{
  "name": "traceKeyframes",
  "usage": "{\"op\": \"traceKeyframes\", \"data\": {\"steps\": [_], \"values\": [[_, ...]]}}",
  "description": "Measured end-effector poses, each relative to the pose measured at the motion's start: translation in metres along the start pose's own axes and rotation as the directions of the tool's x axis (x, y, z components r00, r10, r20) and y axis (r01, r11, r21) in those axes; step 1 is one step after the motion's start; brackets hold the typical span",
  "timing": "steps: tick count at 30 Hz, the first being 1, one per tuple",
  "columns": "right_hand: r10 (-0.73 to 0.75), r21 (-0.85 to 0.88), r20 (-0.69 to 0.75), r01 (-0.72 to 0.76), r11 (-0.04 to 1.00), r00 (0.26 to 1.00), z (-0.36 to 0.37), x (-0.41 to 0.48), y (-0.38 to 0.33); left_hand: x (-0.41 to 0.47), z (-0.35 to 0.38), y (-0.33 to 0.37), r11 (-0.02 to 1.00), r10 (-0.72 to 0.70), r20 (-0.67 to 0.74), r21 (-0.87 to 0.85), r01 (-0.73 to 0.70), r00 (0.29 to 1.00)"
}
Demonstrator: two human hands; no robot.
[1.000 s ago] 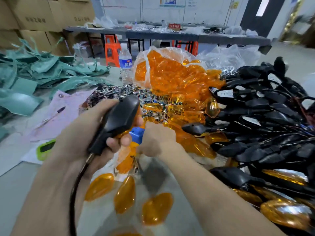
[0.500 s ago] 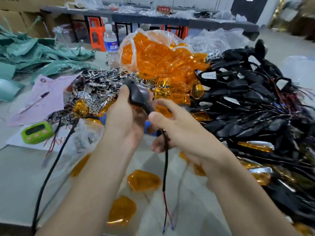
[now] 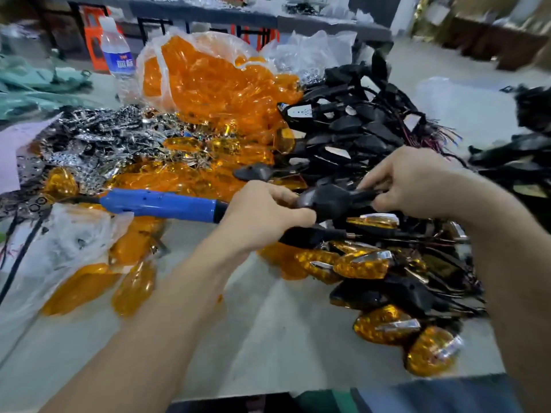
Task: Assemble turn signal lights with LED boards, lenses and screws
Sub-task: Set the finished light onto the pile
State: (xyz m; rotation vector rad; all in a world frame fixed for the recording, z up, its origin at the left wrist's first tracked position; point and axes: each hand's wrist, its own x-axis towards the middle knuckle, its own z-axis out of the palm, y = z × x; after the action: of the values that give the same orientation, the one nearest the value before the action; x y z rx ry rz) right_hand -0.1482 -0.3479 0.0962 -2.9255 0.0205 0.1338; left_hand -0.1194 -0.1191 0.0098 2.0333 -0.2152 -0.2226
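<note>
Black plastic fills both your hands: your left hand [image 3: 262, 216] curls round the body of one light housing [image 3: 331, 201], held just above the heap, and your right hand [image 3: 408, 180] pinches its stalk. Turn its open face up, I'd say, keeping both grips steady. Counted: one water bottle [image 3: 116, 52], one blue screwdriver [image 3: 158, 204]; lenses [image 3: 214, 93] and spare housings [image 3: 357, 138] lie heaped past counting.

Bright, even indoor light; blur grows toward the edges.
Soft overhead light throws faint shadows on the table [image 3: 268, 338]. Glare spots on the orange lenses [image 3: 208, 81] and chrome reflectors [image 3: 98, 135]. Water bottle [image 3: 117, 55] and far background smeared. Wide-angle bending at borders. Sharpest near centre, at the black housing [image 3: 331, 201].
</note>
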Motion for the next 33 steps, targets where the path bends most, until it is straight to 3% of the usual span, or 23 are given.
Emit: {"op": "traceKeyframes", "data": {"steps": [2, 5, 9, 12, 16, 20, 23, 25, 28, 33], "values": [[0.040, -0.084, 0.038, -0.037, 0.996, 0.998, 0.019, 0.004, 0.005, -0.001, 0.010, 0.003, 0.975, 0.017, -0.014, 0.221, -0.013, 1.000], [0.123, -0.099, 0.042, -0.118, 0.988, 0.992, 0.038, 0.003, 0.010, -0.003, 0.012, 0.006, 0.928, 0.052, -0.024, 0.370, -0.039, 0.998], [0.057, 0.080, -0.175, -0.044, 0.996, 0.983, 0.052, -0.003, 0.001, -0.009, -0.023, -0.006, 0.878, 0.104, -0.055, 0.475, -0.065, 0.993], [-0.033, 0.189, -0.288, 0.090, 0.978, 0.957, 0.061, -0.009, -0.032, -0.019, -0.060, -0.030, 0.891, 0.133, -0.076, 0.445, -0.086, 0.988], [-0.208, 0.328, -0.138, 0.243, 0.913, 0.968, 0.094, -0.023, -0.093, -0.050, -0.107, -0.066, 0.908, 0.113, -0.052, 0.411, -0.082, 0.992], [-0.439, 0.388, 0.001, 0.404, 0.828, 0.898, 0.142, -0.041, -0.142, -0.097, -0.146, -0.089, 0.874, -0.028, 0.234, 0.477, -0.089, 0.972], [-0.528, 0.287, 0.096, 0.484, 0.827, 0.844, 0.176, -0.042, -0.163, -0.129, -0.147, -0.109, 0.806, -0.132, 0.359, 0.581, -0.111, 0.924], [-0.513, 0.268, 0.118, 0.470, 0.841, 0.850, 0.190, -0.037, -0.169, -0.137, -0.139, -0.120, 0.806, -0.159, 0.306, 0.589, -0.055, 0.939], [-0.489, 0.326, 0.058, 0.446, 0.833, 0.870, 0.198, -0.028, -0.169, -0.131, -0.132, -0.128, 0.808, -0.110, 0.118, 0.589, 0.019, 0.987], [-0.303, 0.215, -0.056, 0.308, 0.927, 0.951, 0.194, 0.000, -0.162, -0.105, -0.116, -0.123, 0.763, -0.013, -0.113, 0.641, 0.083, 0.994]]}}
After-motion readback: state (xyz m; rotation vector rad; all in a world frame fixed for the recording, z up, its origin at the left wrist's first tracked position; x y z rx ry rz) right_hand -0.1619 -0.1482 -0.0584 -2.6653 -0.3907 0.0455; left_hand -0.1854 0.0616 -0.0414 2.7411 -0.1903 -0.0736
